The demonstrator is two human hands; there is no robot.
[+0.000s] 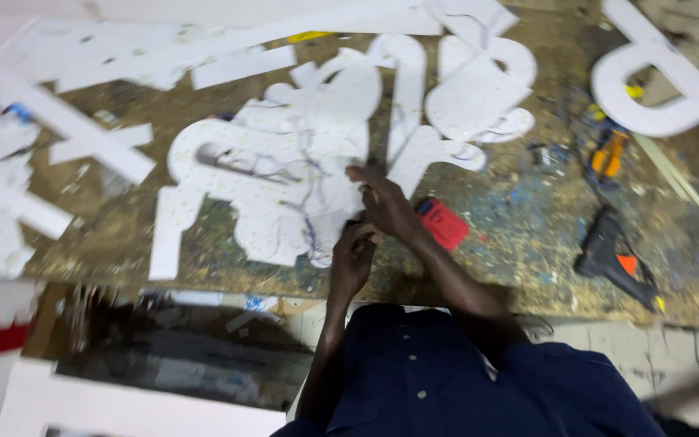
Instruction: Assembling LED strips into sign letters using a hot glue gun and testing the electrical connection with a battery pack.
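A large white foam cut-out shape (285,170) with thin wires running over it lies on the worn workbench (519,243). My right hand (382,202) rests on its right edge with fingers pressing down on the foam. Just below it, my left hand (352,259) is curled at the shape's lower right edge, pinching something small and dark there; blur hides what it is. A small red flat object (443,222) lies right beside my right wrist.
More white foam shapes: curved ones (479,89) behind, a big letter form (657,89) far right, strips (82,137) at left. A black glue gun (612,255) and an orange-handled tool (608,154) lie at right. The bench's front edge drops to a cluttered floor (180,356).
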